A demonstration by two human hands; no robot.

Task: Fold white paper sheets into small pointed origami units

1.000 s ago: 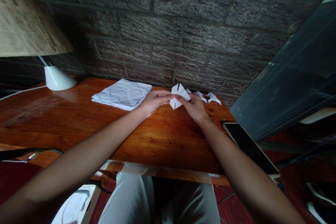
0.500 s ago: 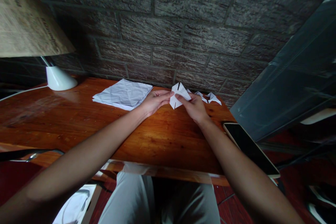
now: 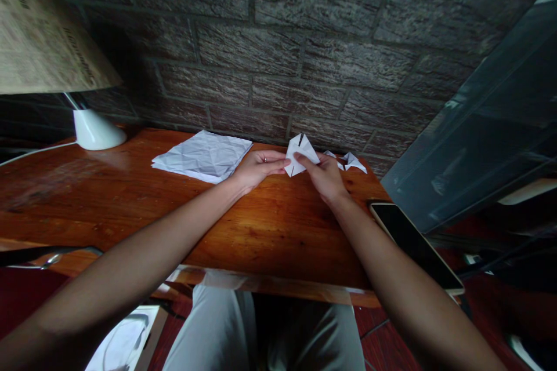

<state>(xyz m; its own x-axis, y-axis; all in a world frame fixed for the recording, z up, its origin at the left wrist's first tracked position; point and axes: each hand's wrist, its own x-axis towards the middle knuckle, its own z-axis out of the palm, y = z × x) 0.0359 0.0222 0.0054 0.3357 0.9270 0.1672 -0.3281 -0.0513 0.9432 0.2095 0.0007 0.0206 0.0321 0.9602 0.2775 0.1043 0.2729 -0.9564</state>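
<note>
Both my hands meet over the far middle of a wooden table [image 3: 130, 197]. Between them is a small folded white paper piece [image 3: 300, 149] with a slit at its top. My left hand [image 3: 256, 167] pinches its left side, a ring showing on one finger. My right hand [image 3: 324, 177] grips its right side, with the thumb laid on the front face. The piece is held just above the tabletop, tilted upright.
A creased white paper sheet [image 3: 202, 156] lies flat left of my hands. More small folded paper pieces [image 3: 353, 162] sit by the brick wall. A dark phone [image 3: 413, 243] rests at the table's right edge. A lamp [image 3: 93, 130] stands at far left.
The folded piece has been turned and raised a little, looking narrower and more upright. My right thumb has shifted onto its front. Both arms stay in place.
</note>
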